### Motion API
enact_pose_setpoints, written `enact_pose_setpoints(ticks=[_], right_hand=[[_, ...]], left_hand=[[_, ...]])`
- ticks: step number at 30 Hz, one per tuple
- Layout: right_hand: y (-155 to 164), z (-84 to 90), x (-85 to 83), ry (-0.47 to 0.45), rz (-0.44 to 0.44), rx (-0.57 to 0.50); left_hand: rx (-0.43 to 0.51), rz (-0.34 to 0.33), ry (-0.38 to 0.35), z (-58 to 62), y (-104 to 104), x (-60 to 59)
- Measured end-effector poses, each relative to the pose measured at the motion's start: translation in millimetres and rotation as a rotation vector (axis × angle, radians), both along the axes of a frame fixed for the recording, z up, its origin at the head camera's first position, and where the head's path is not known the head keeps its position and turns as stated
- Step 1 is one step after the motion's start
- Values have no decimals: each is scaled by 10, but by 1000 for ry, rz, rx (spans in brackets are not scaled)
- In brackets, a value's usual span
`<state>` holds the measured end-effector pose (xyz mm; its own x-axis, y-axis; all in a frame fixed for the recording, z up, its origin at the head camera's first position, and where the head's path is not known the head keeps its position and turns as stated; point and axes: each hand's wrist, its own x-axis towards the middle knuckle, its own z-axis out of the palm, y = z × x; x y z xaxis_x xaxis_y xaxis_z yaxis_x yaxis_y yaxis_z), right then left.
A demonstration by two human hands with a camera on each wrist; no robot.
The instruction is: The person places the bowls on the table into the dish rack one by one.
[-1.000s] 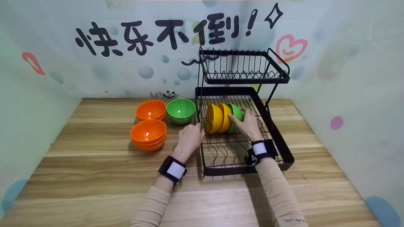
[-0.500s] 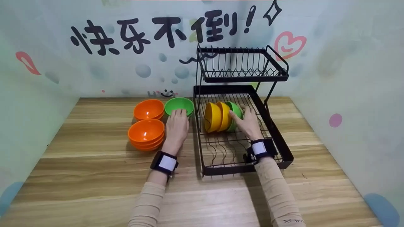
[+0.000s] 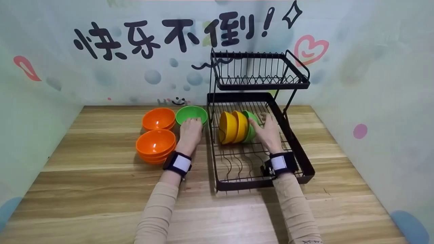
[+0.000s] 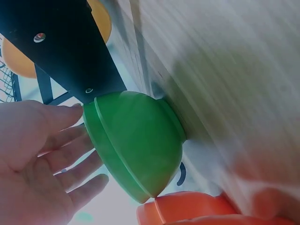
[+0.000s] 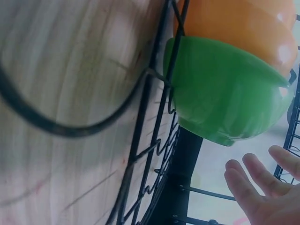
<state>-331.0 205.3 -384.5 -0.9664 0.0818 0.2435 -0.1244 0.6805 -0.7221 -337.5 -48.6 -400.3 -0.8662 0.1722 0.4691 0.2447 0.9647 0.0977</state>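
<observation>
While the left hand (image 3: 190, 131) is resting over the near rim of the green bowl (image 3: 192, 115) on the tabletop (image 3: 101, 189), its grip is lying wide, fingers straight and spread along the rim in the left wrist view (image 4: 70, 159) rather than curling round it; the bowl is standing upright just left of the black dish rack (image 3: 298, 149), beside the single orange bowl (image 3: 158, 118) and behind the orange stack (image 3: 155, 145); the right hand (image 3: 269, 130) is hovering in the rack's lower tier just beside the racked green bowl (image 3: 251, 126), which is standing on edge against two yellow bowls (image 3: 233, 126); its grip is also lying loose and holding nothing, the fingers (image 5: 253, 187) showing clear of the bowl's wall in the right wrist view; to take the tabletop bowl well, the thumb and fingers should probably be closing across the rim before any lifting, since a flat palm is likely to be sliding it toward the rack's frame; the right hand looks well placed to be steadying the racked row.
</observation>
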Motion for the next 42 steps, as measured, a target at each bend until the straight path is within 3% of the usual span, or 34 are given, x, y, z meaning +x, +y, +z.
enact_pose_setpoints(ticks=[10, 28, 42], right_hand=[[7, 44, 23, 31, 4, -29], [39, 60, 59, 49, 6, -41], [8, 107, 68, 58, 13, -17]], left_hand=[[26, 15, -61, 15, -10, -55], [-41, 36, 124, 6, -5, -8], [28, -16, 227, 175, -45, 191]])
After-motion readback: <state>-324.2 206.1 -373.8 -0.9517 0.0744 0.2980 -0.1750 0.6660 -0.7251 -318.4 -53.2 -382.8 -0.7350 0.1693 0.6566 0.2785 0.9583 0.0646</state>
